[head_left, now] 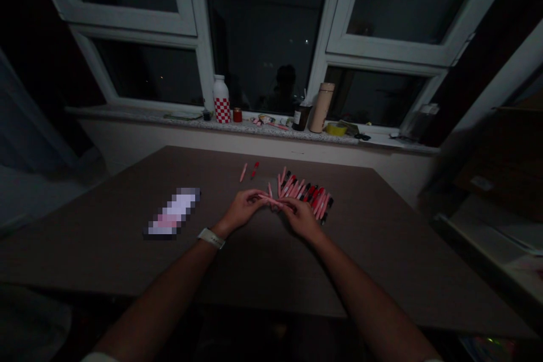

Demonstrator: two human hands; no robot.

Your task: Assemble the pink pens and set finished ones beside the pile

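Observation:
My left hand (240,209) and my right hand (302,218) meet above a brown table (106,243), both pinching a slim pink pen (271,200) between their fingers. A row of several pink and red pens (307,195) with dark parts lies just beyond my right hand, and its nearest end is partly hidden by my fingers. Farther back lie a loose pink pen (243,172) and a loose red pen (255,169). A pixelated, blurred pink and white package (173,213) lies left of my left hand.
A white watch band (211,238) circles my left wrist. Behind the table, a windowsill (254,127) holds a checkered white bottle (222,99), a tall beige flask (321,107), a dark bottle (302,116), yellow tape (336,129) and small items. Dark window panes rise behind.

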